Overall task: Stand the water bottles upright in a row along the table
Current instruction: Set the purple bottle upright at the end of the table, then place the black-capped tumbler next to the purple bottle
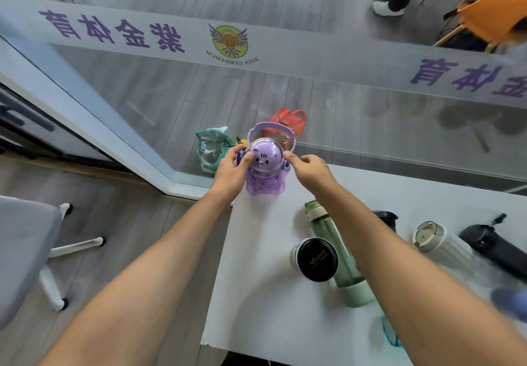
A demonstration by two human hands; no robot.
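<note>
A purple bottle [265,166] with a domed lid and a loop handle stands upright at the far left corner of the white table [265,294]. My left hand [232,166] grips its left side and my right hand [306,166] pinches its right side at the lid. A green see-through bottle [332,248] lies on its side under my right forearm. A black-lidded bottle [313,258] lies beside it. A pale cream bottle [436,240] and a black bottle [496,247] lie further right. A dark bottle [386,219] is partly hidden by my arm.
A glass wall [370,114] with purple lettering runs just behind the table. Beyond it on the floor sit a red bag [286,120] and a green bag [209,146]. A grey chair [25,248] stands at the left. A small blue-green object [390,334] lies by my right arm.
</note>
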